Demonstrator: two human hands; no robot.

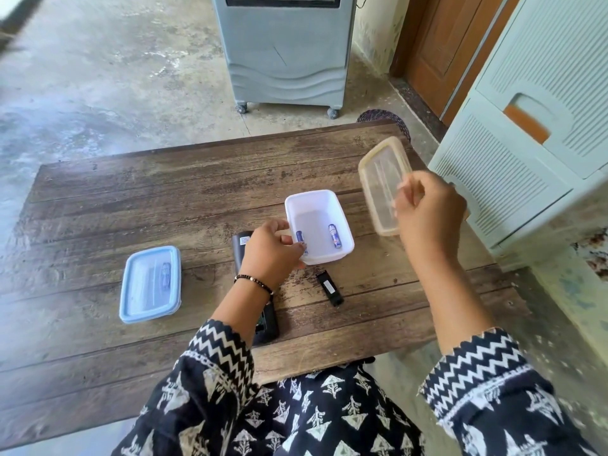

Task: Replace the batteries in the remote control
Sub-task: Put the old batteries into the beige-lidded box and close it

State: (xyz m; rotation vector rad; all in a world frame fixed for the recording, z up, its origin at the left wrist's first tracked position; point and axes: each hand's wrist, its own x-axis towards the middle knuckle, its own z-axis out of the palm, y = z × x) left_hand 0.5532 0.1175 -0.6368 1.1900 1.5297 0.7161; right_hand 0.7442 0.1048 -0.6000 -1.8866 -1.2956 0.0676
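An open white box (342, 222) stands mid-table with two blue batteries inside, one (334, 236) on the right and one (300, 238) by the left wall. My left hand (271, 251) grips the box's left rim. My right hand (427, 212) holds the box's clear beige-rimmed lid (378, 182) up in the air, right of the box. The black remote (241, 246) lies under my left wrist, mostly hidden. Its black battery cover (330, 288) lies loose on the table in front of the box.
A closed blue-lidded box (151, 283) with a battery showing inside sits on the left of the wooden table (131, 199). A grey cooler on wheels (286, 51) stands beyond the table, and a pale plastic drawer cabinet (526, 143) stands close on the right.
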